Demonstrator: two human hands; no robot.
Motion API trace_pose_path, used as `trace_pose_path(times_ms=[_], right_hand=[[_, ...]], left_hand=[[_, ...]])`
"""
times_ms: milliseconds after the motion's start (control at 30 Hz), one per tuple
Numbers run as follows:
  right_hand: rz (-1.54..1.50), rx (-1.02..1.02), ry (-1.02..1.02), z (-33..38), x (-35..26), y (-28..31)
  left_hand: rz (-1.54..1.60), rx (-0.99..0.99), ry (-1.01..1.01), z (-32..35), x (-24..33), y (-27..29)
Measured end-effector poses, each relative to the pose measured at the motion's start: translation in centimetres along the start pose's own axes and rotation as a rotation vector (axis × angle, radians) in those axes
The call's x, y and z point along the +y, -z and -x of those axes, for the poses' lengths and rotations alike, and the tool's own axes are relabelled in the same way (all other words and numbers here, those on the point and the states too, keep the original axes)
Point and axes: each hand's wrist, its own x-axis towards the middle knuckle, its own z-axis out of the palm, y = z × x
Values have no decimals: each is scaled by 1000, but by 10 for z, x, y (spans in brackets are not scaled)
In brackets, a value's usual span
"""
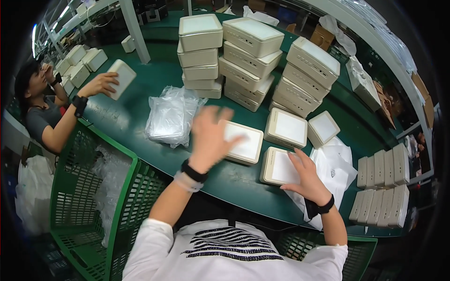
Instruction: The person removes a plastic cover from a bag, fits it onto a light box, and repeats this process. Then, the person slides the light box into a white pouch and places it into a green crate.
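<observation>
My left hand is blurred, fingers spread, above the green table. It hangs over the left end of a flat cream box with a white top; nothing shows in its grasp. At the right, my right hand reaches over the right side of another cream, white-topped box, with thumb and fingers apart. Whether it touches the box is hard to tell. Just beyond stand a similar box and a smaller-looking one. Clear plastic bags lie in a pile left of my left hand.
Three stacks of cream boxes rise at the back. White sheeting hangs over the table's right edge, near rows of upright boxes. A green crate holds plastic at the left. Beyond it, a co-worker's hand holds a box.
</observation>
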Motion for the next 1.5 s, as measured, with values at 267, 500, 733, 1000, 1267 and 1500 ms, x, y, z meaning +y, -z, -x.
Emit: trace_pose_path(times_ms=[267, 500, 733, 1000, 1267, 1500], right_hand=[[-16, -100, 99, -14, -31, 8], [-73, -100, 66, -20, -31, 8], [64, 35, 87, -15, -41, 23], [-1539, -357, 257, -69, -107, -6], [-1978, -206, 305, -92, -137, -11], [-1340, -122, 590, -90, -131, -46]], left_hand=[[-286, -44, 695, 28, -82, 25], [361, 47, 742, 44, -145, 38], [1228, 536, 940, 91, -135, 101], [2966, -86, 778, 103, 6, 118], [3046, -715, 751, 112, 31, 93], [2250, -200, 659, 134, 42, 99]])
